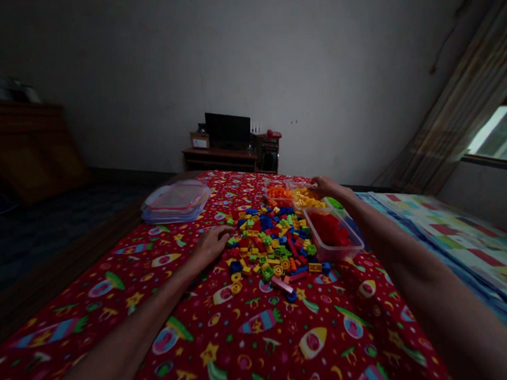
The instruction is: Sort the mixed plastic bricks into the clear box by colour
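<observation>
A loose pile of mixed toy building bricks [266,241] lies on the red patterned cloth [181,345]. My left hand [214,245] rests at the pile's left edge, fingers loosely stretched towards the bricks, with nothing visible in them. Behind the pile, my right hand [326,186] is over the right side of a clear box of yellow bricks [305,199]. Its fingers are drawn together, and whatever they may hold is too small to make out. Nearer me stands a clear box of red bricks [332,231]; orange bricks [278,194] fill another box to the left.
Green bricks [335,203] show partly behind my right forearm. Stacked clear lids [177,201] lie on the cloth at the left. Against the far wall, a low stand [220,159] carries a dark screen [228,130]. A patterned bed cover [464,227] spreads out at the right.
</observation>
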### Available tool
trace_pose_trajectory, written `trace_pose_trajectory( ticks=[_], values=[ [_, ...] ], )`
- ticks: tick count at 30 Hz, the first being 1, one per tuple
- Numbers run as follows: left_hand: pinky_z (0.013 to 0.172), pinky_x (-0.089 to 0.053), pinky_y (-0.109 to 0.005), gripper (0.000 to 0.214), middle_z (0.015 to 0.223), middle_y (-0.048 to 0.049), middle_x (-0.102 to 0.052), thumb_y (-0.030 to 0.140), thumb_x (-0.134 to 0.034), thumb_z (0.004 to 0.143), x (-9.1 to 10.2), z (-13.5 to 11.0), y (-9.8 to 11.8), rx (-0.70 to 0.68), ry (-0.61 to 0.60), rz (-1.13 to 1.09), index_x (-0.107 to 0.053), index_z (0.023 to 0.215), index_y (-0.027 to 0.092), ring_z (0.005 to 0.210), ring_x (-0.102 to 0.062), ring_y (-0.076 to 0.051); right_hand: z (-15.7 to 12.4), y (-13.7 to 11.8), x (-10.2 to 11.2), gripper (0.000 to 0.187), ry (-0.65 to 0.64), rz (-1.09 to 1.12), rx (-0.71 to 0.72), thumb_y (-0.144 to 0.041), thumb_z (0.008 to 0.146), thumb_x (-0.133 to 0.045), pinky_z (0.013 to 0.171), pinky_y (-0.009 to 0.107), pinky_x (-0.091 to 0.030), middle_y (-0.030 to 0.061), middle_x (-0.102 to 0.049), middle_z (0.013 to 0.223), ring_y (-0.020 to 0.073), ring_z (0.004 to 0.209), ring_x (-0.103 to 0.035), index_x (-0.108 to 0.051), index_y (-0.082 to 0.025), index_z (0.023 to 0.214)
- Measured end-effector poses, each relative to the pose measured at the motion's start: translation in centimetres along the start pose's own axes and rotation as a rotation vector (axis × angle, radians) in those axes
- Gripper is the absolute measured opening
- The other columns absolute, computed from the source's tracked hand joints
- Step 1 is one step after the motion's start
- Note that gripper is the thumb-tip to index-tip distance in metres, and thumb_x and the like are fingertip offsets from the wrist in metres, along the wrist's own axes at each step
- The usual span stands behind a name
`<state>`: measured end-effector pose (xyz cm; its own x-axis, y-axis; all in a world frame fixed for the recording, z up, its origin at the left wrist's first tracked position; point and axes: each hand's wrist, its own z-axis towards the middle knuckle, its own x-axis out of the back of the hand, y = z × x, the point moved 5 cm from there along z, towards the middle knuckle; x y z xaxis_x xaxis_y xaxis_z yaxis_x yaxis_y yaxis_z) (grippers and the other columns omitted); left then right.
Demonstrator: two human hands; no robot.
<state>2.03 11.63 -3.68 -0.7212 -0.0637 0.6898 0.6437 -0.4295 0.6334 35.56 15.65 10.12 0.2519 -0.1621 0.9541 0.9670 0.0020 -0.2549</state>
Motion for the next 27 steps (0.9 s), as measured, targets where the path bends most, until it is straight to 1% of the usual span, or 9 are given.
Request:
trace_pose_trajectory(
  ticks=[5, 7, 10, 13, 15, 18, 22, 25, 27],
  values=[
    [0.085, -0.049, -0.034, 0.037, 0.104, -0.0075, -0.072, 0.032, -0.043, 0.078, -0.4, 0.1, -0.7, 0.005, -0.022, 0.012, -0.07, 0.101, 0.019, 0.094, -0.066, -0.024, -0.1, 0.3, 1.2, 0.029, 0.152, 0.254, -0.032, -0.021, 0.089, -0.053, 0.05, 0.021, -0.052, 0.0145, -0.068, 0.088, 0.0128, 0.059, -0.064, -0.062, -0.005, 0.111],
    [0.085, -0.049, -0.034, 0.038, 0.103, -0.0072, -0.073, 0.032, -0.043, 0.078, -0.3, 0.1, -0.6, -0.002, -0.009, 0.013, -0.07, 0.102, 0.019, 0.093, -0.066, -0.024, -1.4, -0.3, 1.0, 0.028, 0.184, 0.383, 0.013, -0.019, 0.09, -0.048, 0.056, 0.021, -0.054, 0.0138, -0.068, 0.087, 0.0128, 0.065, -0.066, -0.063, -0.005, 0.108],
    [0.082, -0.05, -0.033, 0.039, 0.096, -0.0064, -0.074, 0.034, -0.042, 0.08, -0.2, 0.0, -0.2, 0.015, 0.012, 0.027, -0.07, 0.101, 0.02, 0.089, -0.066, -0.024, -4.3, -1.9, -0.5, 0.026, 0.15, 0.495, 0.126, -0.018, 0.09, -0.045, 0.062, 0.021, -0.054, 0.0115, -0.07, 0.084, 0.0132, 0.07, -0.067, -0.066, -0.007, 0.1],
    [0.08, -0.05, -0.033, 0.04, 0.092, -0.0057, -0.074, 0.036, -0.039, 0.083, 0.0, -0.1, 0.9, 0.035, 0.025, 0.035, -0.068, 0.105, 0.019, 0.087, -0.066, -0.023, -7.5, -4.1, -2.6, 0.025, 0.133, 0.449, 0.262, -0.021, 0.089, -0.047, 0.063, 0.024, -0.052, 0.0088, -0.07, 0.08, 0.0145, 0.07, -0.066, -0.069, -0.011, 0.096],
    [0.083, -0.05, -0.034, 0.04, 0.1, -0.006, -0.072, 0.036, -0.04, 0.084, 0.0, -0.3, 2.0, 0.02, 0.041, 0.03, -0.066, 0.109, 0.019, 0.092, -0.065, -0.023, -9.5, -5.8, -4.1, 0.023, 0.134, 0.383, 0.363, -0.021, 0.088, -0.05, 0.066, 0.025, -0.05, 0.0078, -0.071, 0.083, 0.0153, 0.072, -0.065, -0.07, -0.013, 0.097],
    [0.091, -0.047, -0.036, 0.039, 0.113, -0.0087, -0.068, 0.036, -0.044, 0.084, -0.6, -0.6, 4.1, -0.102, 0.017, 0.021, -0.065, 0.112, 0.018, 0.102, -0.061, -0.024, -11.8, -8.2, -6.2, 0.024, 0.082, 0.315, 0.501, -0.014, 0.085, -0.052, 0.07, 0.026, -0.048, 0.0083, -0.071, 0.088, 0.0165, 0.078, -0.065, -0.069, -0.015, 0.102],
    [0.101, -0.041, -0.04, 0.038, 0.119, -0.0124, -0.064, 0.03, -0.05, 0.082, -1.9, -1.1, 5.8, -0.319, -0.065, 0.062, -0.064, 0.114, 0.016, 0.114, -0.055, -0.026, -13.4, -10.5, -8.3, 0.03, 0.004, 0.214, 0.656, -0.005, 0.079, -0.056, 0.078, 0.028, -0.046, 0.0111, -0.07, 0.096, 0.0179, 0.089, -0.063, -0.067, -0.014, 0.106],
    [0.102, -0.041, -0.042, 0.037, 0.12, -0.0115, -0.064, 0.023, -0.051, 0.08, -2.5, -1.1, 5.8, -0.329, -0.098, 0.091, -0.063, 0.114, 0.018, 0.115, -0.055, -0.025, -14.0, -11.5, -9.5, 0.031, -0.072, 0.189, 0.788, -0.002, 0.076, -0.057, 0.083, 0.028, -0.046, 0.0122, -0.069, 0.102, 0.0182, 0.096, -0.062, -0.068, -0.013, 0.103],
    [0.1, -0.042, -0.042, 0.035, 0.117, -0.0108, -0.065, 0.021, -0.052, 0.08, -2.5, -1.1, 5.7, -0.314, -0.106, 0.1, -0.064, 0.113, 0.019, 0.112, -0.056, -0.025, -14.1, -11.5, -9.8, 0.034, -0.097, 0.191, 0.799, -0.001, 0.075, -0.056, 0.082, 0.027, -0.046, 0.0109, -0.07, 0.101, 0.0176, 0.093, -0.062, -0.068, -0.014, 0.105]
  ],
)
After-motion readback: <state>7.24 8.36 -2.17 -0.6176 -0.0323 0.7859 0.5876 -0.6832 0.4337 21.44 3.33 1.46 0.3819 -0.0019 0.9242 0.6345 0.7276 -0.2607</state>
